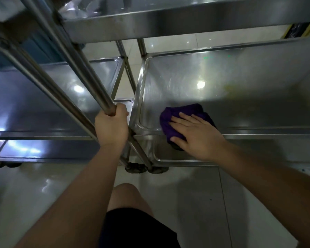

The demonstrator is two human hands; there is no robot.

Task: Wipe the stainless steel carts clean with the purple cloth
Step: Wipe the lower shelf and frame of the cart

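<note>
My right grip (195,135) lies flat, fingers straight, pressing the purple cloth (179,120) onto the near left corner of the right cart's middle shelf (240,97), partly over its front rim. My left grip (112,126) is clamped round a steel post (79,63) of the left cart (34,97).

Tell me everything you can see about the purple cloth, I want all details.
The purple cloth is dark violet, soft-looking fabric, bunched into a crumpled wad, not spread flat. It lies at the near left corner of the right cart's middle shelf, and part of it hangs over the shelf's front rim. The right hand presses on it with straight fingers, covering its near right part. The left hand does not touch it.
</note>
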